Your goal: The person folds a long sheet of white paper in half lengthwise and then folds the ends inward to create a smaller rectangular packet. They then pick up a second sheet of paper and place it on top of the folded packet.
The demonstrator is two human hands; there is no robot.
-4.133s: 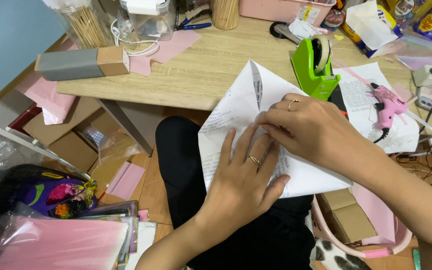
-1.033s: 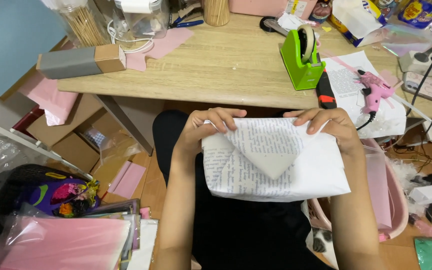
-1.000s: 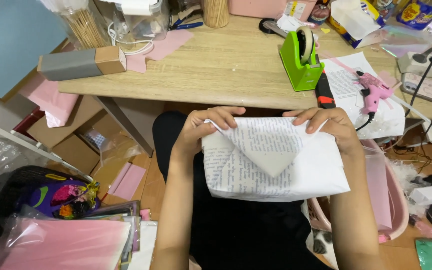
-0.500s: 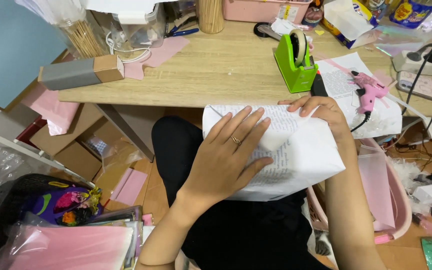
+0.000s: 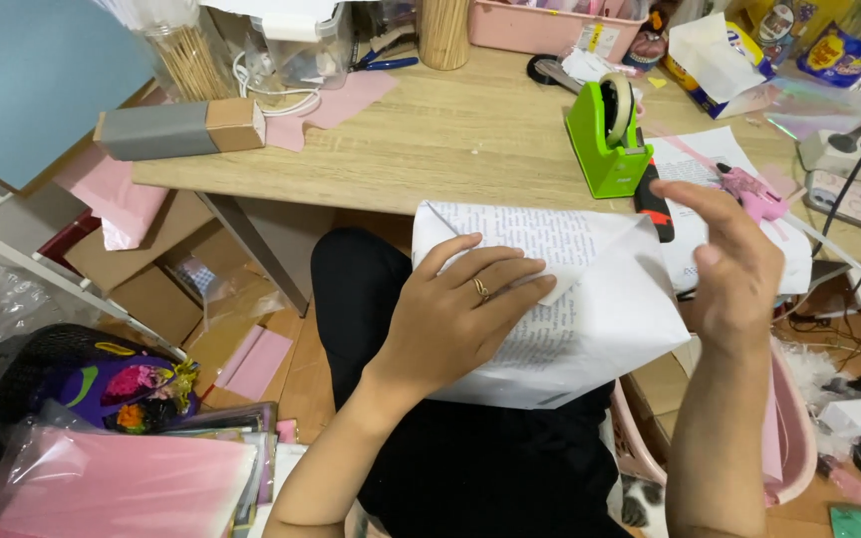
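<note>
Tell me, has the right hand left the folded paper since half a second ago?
Yes. The right hand has lifted off the folded paper and now hangs beside it, below the green tape dispenser; the left hand lies flat on it.

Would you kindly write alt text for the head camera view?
A left hand presses flat on a folded printed paper packet over the lap, while the right hand hovers open beside it. Behind, a wooden desk holds a green tape dispenser.

Left of the green tape dispenser (image 5: 608, 130), bare wooden desktop (image 5: 450, 139) runs open as far as the grey-and-brown box (image 5: 179, 129). Just right of the dispenser, a black-and-red tool (image 5: 653, 194), a pink glue gun (image 5: 749, 191) and printed sheets (image 5: 710, 159) crowd the surface. Behind it, a pink tray (image 5: 550, 22), a stick holder (image 5: 444, 30) and packets block the back edge.
</note>
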